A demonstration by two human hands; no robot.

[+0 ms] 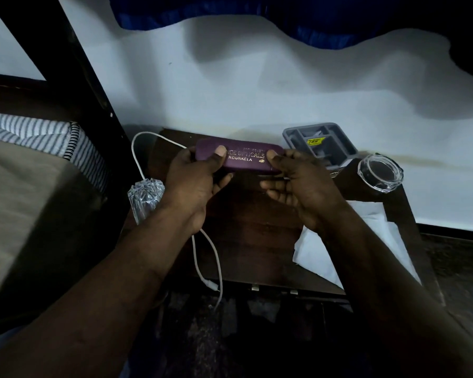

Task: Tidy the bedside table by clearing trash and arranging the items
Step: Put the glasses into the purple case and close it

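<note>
Thumbs top the purple glasses case (238, 159); left hand (194, 184) and right hand (303, 184) pinch its ends in a narrow grip, held level above the counter (257, 227), lid seemingly closed.

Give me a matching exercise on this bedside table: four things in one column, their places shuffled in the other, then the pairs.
1 spectacle case
2 divided tray
3 cable
4 glass dish

a at the table's right edge
b gripped by left hand and right hand
c trailing over the front edge
d at the back edge, yellow sticker inside

Pairs: 1-b, 2-d, 3-c, 4-a
</note>
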